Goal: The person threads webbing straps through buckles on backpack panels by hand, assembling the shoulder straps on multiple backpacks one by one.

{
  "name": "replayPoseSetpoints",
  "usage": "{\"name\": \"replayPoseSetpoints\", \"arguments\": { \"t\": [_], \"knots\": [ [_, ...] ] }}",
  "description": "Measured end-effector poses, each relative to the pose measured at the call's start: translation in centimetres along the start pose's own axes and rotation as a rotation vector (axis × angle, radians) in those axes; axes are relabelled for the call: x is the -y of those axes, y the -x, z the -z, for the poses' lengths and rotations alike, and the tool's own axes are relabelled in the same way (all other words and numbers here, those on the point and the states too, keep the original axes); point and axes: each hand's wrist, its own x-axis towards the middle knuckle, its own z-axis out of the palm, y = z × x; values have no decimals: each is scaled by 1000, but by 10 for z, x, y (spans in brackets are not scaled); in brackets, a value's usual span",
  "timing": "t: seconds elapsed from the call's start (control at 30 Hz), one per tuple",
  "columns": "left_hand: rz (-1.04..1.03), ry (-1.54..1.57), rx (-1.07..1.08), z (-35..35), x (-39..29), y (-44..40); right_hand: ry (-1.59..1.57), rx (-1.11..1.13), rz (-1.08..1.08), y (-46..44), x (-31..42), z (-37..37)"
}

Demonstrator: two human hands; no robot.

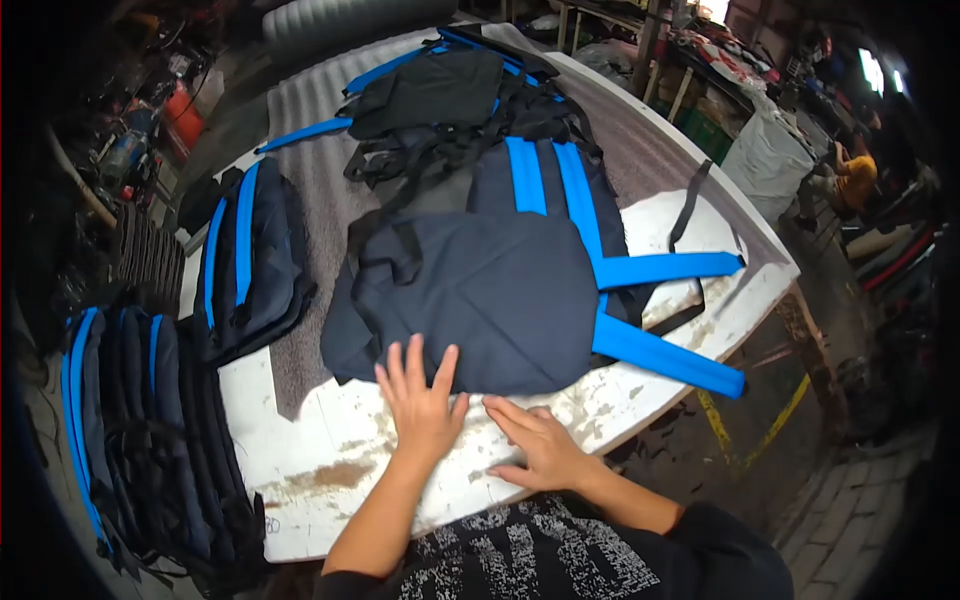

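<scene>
A dark navy backpack piece lies flat on the white worktable, with two bright blue straps stretching out to its right. My left hand rests on its near edge, fingers spread over the fabric. Beside it, my right hand is on the bare tabletop, fingers apart and fingertips just short of the fabric's edge. Black webbing lies over the piece's upper left. Just beyond is another dark backpack with blue straps.
More black and blue bags are heaped at the far end. One bag lies at the table's left, and several stand stacked beside it. Behind is a grey foam roll. A person in orange is at the far right.
</scene>
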Motion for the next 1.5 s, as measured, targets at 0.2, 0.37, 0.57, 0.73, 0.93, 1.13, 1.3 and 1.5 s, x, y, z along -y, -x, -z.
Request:
{"name": "replayPoseSetpoints", "arguments": {
  "t": [0.2,0.37,0.57,0.73,0.93,1.13,1.3,1.5],
  "knots": [
    [-157,117,27,-14,-7,-9,19,-105,134,3,-5,-8],
    [-246,230,-122,-15,-8,-42,29,-151,109,7,-2,-17],
    [-113,456,-257,48,-22,-110,-65,-357,-16,12,0,-12],
    [-249,481,-414,94,-37,-130,-397,-676,-303,-12,-38,55],
    [-360,358,-412,77,-37,-86,-742,-1132,116,-26,-73,78],
    [-389,442,-291,-6,-53,-24,-546,-1161,51,-51,-38,110],
    [-303,476,-35,-34,-48,-5,731,-718,-219,-91,-21,113],
    [-331,360,-19,-40,-46,4,834,20,-449,-76,-15,99]
  ]
}}
